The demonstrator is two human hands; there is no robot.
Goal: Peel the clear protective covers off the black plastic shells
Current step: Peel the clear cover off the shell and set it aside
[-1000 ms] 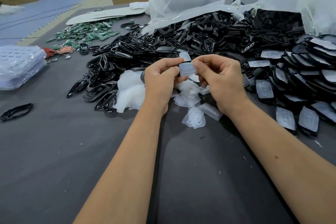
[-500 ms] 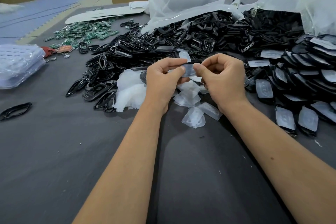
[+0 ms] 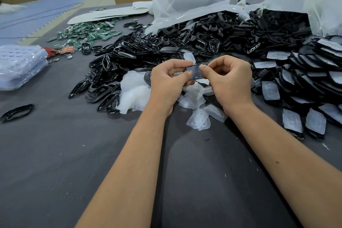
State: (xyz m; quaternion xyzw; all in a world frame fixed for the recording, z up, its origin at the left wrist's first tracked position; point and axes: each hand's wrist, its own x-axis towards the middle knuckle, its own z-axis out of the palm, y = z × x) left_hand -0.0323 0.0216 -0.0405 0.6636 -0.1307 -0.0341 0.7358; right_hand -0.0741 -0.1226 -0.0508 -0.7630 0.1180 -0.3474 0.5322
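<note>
In progress: we pinch one small black plastic shell [image 3: 194, 74] between left hand [image 3: 166, 83] and right hand [image 3: 229, 81]; peeled clear covers [image 3: 198, 120] heaped below, many film-covered shells [image 3: 294, 122] remaining at right.

The near tabletop [image 3: 55, 163] is lying open between and beside both forearms, offering passage. A pile of black shells [image 3: 166, 50] is blocking the far side; covered shells [image 3: 305, 83] are crowding the right edge. Loose clear covers [image 3: 199, 119] are lying just under the hands, and a plastic-wrapped stack [image 3: 20, 65] is occupying the left edge.
</note>
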